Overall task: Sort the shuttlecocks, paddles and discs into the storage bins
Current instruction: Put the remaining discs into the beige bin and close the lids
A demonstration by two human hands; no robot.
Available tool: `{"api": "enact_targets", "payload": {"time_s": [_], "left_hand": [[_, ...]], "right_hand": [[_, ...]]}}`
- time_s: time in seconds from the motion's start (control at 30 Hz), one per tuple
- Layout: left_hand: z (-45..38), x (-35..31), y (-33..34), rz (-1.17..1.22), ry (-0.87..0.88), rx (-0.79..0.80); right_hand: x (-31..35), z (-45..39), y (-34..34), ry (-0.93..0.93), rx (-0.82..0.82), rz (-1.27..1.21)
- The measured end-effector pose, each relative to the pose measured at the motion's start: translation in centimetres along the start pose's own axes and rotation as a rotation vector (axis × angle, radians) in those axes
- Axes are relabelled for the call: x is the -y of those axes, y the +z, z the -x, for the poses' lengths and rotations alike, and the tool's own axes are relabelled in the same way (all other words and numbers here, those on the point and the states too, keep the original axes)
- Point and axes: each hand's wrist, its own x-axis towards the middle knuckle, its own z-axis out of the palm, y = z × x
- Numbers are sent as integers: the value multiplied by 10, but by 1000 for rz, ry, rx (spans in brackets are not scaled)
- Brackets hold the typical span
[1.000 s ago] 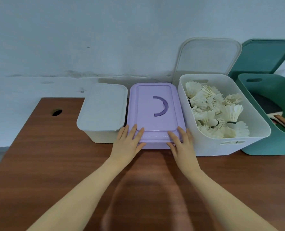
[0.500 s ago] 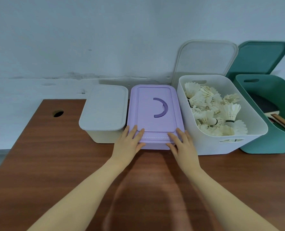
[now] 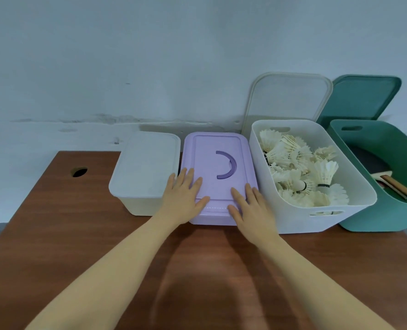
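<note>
Both hands flat on the purple lid [image 3: 218, 163]: left hand [image 3: 182, 196] at seven o'clock, right hand [image 3: 250, 207] at five, fingers spread, gripping nothing.

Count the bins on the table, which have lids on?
4, in a row along the wall. Cream bin, far left, lidded. Purple bin, lidded, both hands on it. White bin, open. Green bin, far right, open, partly cut off by the frame.

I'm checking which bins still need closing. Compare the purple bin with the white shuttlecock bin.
The purple bin has its lid on, both hands pressing flat on it; the white shuttlecock bin is open, its lid leaning on the wall. The purple bin's contents are hidden; the white one shows shuttlecocks. The white bin looks taller. Both sit on the table.
</note>
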Motion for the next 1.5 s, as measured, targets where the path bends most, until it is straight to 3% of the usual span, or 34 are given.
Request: {"api": "enact_targets", "payload": {"time_s": [0.1,0.23,0.5,0.8,1.17,1.5], "left_hand": [[-4,-5,10,61,-87,72],[-4,-12,18,36,-170,25],[-6,-8,5,106,-135,41],[-30,-20,-40,182,-30,-263],[-134,-82,-106,145,26,-318],[-262,-136,-129,72,-80,-336]], "right_hand": [[-1,-8,2,5,77,4],[-1,-17,-3,-7,99,27],[9,-17,-12,-31,26,56],[1,-38,-68,-111,-200,138],[-95,-133,-142,-57,-287,102],[-217,-234,-176,116,-283,102]]}}
